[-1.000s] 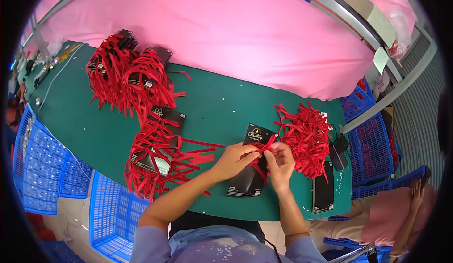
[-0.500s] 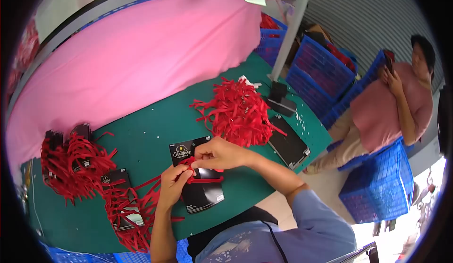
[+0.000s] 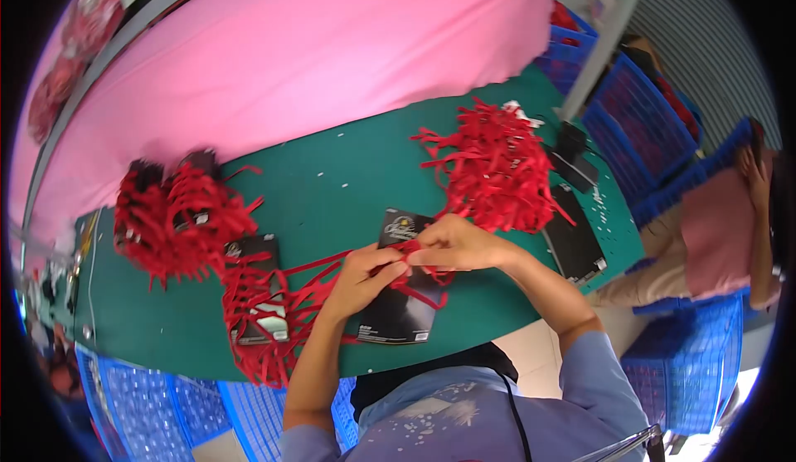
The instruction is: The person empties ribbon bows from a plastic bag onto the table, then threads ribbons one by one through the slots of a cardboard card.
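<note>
My left hand and my right hand meet over a black printed card near the table's front edge. Fingertips of both hands pinch a red ribbon, whose loose end hangs across the card. Exactly how the ribbon is looped is hidden by the fingers. To the left, a black card wound with red ribbons lies close to my left forearm, with ribbon strands stretching from it toward my hands. Beyond my right hand sits a large heap of red ribbon pieces.
Ribboned card bundles stand at the table's left. A black card stack lies right, near a small black stand. A pink cloth hangs behind the green table. Blue crates and another person are at right.
The view has swung, so the table and its things appear farther right. Both hands still pinch the red ribbon over the card, with small finger movements. The other person is now partly cut off.
</note>
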Demonstrator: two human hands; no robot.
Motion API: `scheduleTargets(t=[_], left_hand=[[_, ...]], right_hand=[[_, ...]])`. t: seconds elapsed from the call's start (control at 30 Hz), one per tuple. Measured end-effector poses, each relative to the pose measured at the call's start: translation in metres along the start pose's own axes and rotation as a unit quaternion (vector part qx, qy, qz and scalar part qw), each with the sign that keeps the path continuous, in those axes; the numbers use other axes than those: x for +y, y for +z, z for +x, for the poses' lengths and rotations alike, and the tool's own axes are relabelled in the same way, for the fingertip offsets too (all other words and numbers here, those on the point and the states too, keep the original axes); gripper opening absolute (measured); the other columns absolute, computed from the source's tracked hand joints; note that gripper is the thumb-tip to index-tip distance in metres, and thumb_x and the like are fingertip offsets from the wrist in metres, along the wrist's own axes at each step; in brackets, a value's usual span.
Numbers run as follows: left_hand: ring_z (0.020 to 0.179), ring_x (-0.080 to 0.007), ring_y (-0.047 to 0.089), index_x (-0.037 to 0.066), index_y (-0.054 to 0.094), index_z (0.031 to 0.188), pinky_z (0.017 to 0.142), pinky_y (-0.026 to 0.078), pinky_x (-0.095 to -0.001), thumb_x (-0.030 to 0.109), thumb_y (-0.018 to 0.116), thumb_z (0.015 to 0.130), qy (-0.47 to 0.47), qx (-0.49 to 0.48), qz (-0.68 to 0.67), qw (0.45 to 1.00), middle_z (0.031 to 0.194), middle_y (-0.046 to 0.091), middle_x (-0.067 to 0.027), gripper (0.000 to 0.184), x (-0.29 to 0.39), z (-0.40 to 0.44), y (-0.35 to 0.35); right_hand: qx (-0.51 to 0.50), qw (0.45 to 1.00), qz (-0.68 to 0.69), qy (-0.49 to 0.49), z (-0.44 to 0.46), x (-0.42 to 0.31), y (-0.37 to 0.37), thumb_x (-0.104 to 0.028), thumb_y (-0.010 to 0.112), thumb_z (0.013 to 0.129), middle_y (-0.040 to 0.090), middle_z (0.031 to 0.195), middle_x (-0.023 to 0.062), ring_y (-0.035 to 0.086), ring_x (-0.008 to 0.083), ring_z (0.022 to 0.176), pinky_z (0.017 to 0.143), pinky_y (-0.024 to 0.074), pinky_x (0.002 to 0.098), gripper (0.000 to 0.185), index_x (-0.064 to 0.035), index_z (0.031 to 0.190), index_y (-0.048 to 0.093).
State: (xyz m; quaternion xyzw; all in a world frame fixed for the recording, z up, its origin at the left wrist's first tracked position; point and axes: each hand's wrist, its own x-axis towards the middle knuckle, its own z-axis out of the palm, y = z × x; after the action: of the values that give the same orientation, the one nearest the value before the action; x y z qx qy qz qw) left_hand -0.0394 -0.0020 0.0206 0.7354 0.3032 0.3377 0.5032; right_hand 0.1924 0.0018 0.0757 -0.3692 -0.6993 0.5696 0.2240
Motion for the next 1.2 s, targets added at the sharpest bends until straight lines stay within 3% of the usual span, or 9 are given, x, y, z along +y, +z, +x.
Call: scheduleTargets(t=[0.17, 0.37, 0.47, 0.6, 0.67, 0.73, 0.77, 1.07, 1.2], left_hand=[[0.075, -0.0119, 0.059, 0.001, 0.071, 0.093, 0.068, 0.047, -0.0268, 0.012, 0.063, 0.094, 0.006, 0.008, 0.000, 1.000, 0.082, 0.066, -0.0050, 0.014, 0.001, 0.000, -0.001], [0.075, -0.0123, 0.059, 0.002, 0.070, 0.094, 0.068, 0.047, -0.0271, 0.012, 0.064, 0.094, 0.002, 0.009, 0.016, 1.000, 0.086, 0.066, -0.0057, 0.012, 0.004, -0.001, -0.003], [0.074, -0.0189, 0.057, 0.004, 0.069, 0.090, 0.067, 0.044, -0.0322, 0.019, 0.064, 0.093, 0.039, 0.012, 0.055, 0.998, 0.083, 0.059, -0.0077, 0.016, -0.003, 0.000, -0.004], [0.074, -0.0200, 0.057, 0.004, 0.069, 0.091, 0.067, 0.045, -0.0331, 0.018, 0.064, 0.092, 0.012, 0.019, 0.039, 0.999, 0.083, 0.060, -0.0091, 0.015, 0.005, -0.001, -0.005], [0.074, -0.0198, 0.058, 0.003, 0.070, 0.090, 0.067, 0.045, -0.0328, 0.017, 0.066, 0.091, 0.004, 0.021, 0.074, 0.997, 0.082, 0.061, -0.0098, 0.014, 0.008, -0.002, -0.008], [0.074, -0.0190, 0.057, 0.003, 0.070, 0.089, 0.067, 0.044, -0.0324, 0.016, 0.067, 0.090, -0.022, 0.026, 0.057, 0.998, 0.080, 0.061, -0.0094, 0.013, 0.010, 0.002, -0.004], [0.073, -0.0184, 0.057, 0.003, 0.070, 0.089, 0.066, 0.044, -0.0321, 0.015, 0.067, 0.089, -0.032, 0.036, 0.040, 0.998, 0.079, 0.061, -0.0088, 0.013, 0.011, 0.003, -0.001], [0.070, -0.0129, 0.045, 0.004, 0.073, 0.087, 0.063, 0.037, -0.0293, 0.013, 0.066, 0.088, -0.028, 0.047, 0.089, 0.995, 0.069, 0.063, -0.0024, 0.011, 0.003, 0.000, -0.002], [0.071, -0.0138, 0.050, 0.004, 0.073, 0.087, 0.064, 0.040, -0.0299, 0.013, 0.067, 0.088, -0.025, 0.043, 0.085, 0.995, 0.074, 0.065, -0.0036, 0.011, 0.001, -0.001, -0.003]], right_hand=[[0.082, 0.992, 0.086, 0.031, 0.003, 0.009, 0.015, -0.027, 0.060, 0.099, 0.053, 0.058, -0.0044, 0.041, 0.0019, 0.053, 0.046, 0.0312, 0.0237, 0.035, -0.0010, 0.078, 0.068], [0.072, 0.995, 0.065, 0.034, 0.007, 0.007, 0.010, -0.025, 0.060, 0.100, 0.055, 0.061, -0.0042, 0.042, 0.0007, 0.054, 0.046, 0.0317, 0.0235, 0.034, -0.0006, 0.078, 0.068], [0.079, 0.996, 0.047, 0.021, 0.007, 0.011, 0.012, -0.024, 0.061, 0.100, 0.056, 0.061, -0.0043, 0.043, 0.0001, 0.055, 0.046, 0.0324, 0.0230, 0.033, -0.0002, 0.078, 0.068], [0.131, 0.991, 0.042, 0.003, 0.008, 0.012, 0.021, -0.025, 0.065, 0.097, 0.055, 0.059, -0.0030, 0.043, 0.0013, 0.056, 0.047, 0.0331, 0.0237, 0.032, -0.0001, 0.077, 0.069], [0.092, 0.994, -0.044, -0.027, 0.010, 0.017, 0.009, -0.022, 0.068, 0.096, 0.055, 0.059, -0.0034, 0.048, 0.0004, 0.055, 0.046, 0.0344, 0.0217, 0.034, -0.0004, 0.070, 0.065], [0.132, 0.990, 0.002, -0.045, 0.010, 0.021, 0.013, -0.023, 0.070, 0.094, 0.055, 0.057, -0.0035, 0.049, 0.0008, 0.053, 0.045, 0.0343, 0.0217, 0.034, -0.0013, 0.068, 0.064], [0.115, 0.992, 0.041, 0.041, 0.006, 0.014, 0.012, -0.024, 0.072, 0.092, 0.057, 0.058, -0.0027, 0.051, 0.0020, 0.050, 0.043, 0.0352, 0.0210, 0.033, -0.0025, 0.068, 0.065], [0.136, 0.971, 0.192, 0.048, -0.001, 0.022, 0.012, -0.025, 0.078, 0.085, 0.064, 0.063, 0.0011, 0.056, 0.0038, 0.051, 0.040, 0.0347, 0.0184, 0.026, -0.0018, 0.079, 0.068], [0.129, 0.966, 0.216, 0.064, -0.001, 0.020, 0.011, -0.024, 0.078, 0.085, 0.065, 0.066, 0.0019, 0.056, 0.0040, 0.051, 0.040, 0.0345, 0.0180, 0.025, -0.0014, 0.080, 0.069]])
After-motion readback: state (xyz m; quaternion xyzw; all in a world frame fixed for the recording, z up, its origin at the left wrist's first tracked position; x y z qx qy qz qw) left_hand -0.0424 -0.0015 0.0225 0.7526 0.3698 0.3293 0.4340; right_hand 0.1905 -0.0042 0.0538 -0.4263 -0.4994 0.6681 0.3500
